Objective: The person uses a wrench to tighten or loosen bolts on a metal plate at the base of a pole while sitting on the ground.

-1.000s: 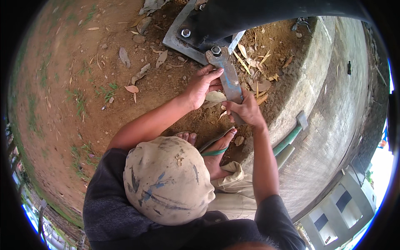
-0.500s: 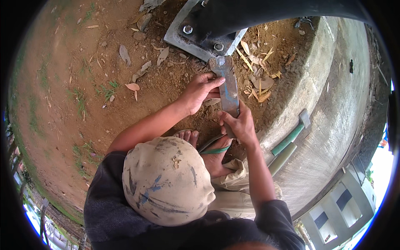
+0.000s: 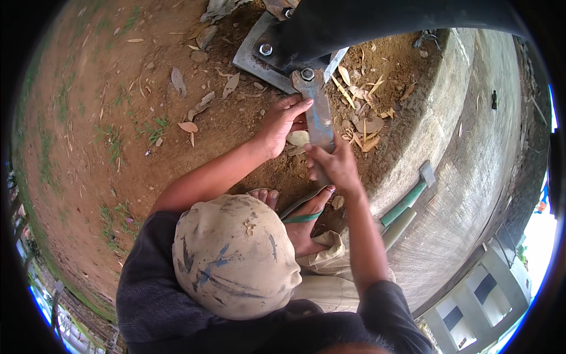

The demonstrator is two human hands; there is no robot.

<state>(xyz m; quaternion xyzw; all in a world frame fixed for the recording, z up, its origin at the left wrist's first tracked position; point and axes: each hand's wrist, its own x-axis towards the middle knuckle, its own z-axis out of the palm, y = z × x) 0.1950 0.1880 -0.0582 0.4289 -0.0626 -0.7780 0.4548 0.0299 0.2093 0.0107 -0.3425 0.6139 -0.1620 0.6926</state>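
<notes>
A flat, worn metal bar [image 3: 319, 118] with blue paint marks reaches from my hands to a bolted base plate [image 3: 253, 62]. Its far end meets the hex nut [image 3: 307, 74] at the plate's near corner and seems to sit around it. My left hand [image 3: 281, 127] pinches the bar's left edge near that end, thumb on top and fingers partly hidden beneath. Closer to me, my right hand [image 3: 335, 165] is wrapped around the bar's lower part. A second nut [image 3: 265, 49] shows on the plate to the left, below the thick black post [image 3: 365, 23].
A green-handled hammer [image 3: 407, 200] lies on the concrete kerb [image 3: 413, 135] to the right, beside a pale handle [image 3: 399, 229]. Dry leaves [image 3: 368, 127] and stones litter the soil. My bent knee [image 3: 236, 253] and sandalled foot [image 3: 306, 215] are close below my hands.
The bar's far end has shifted slightly up and left, and the nut now shows at its tip. Both hands have kept their hold, the right one moving a little forward with the bar.
</notes>
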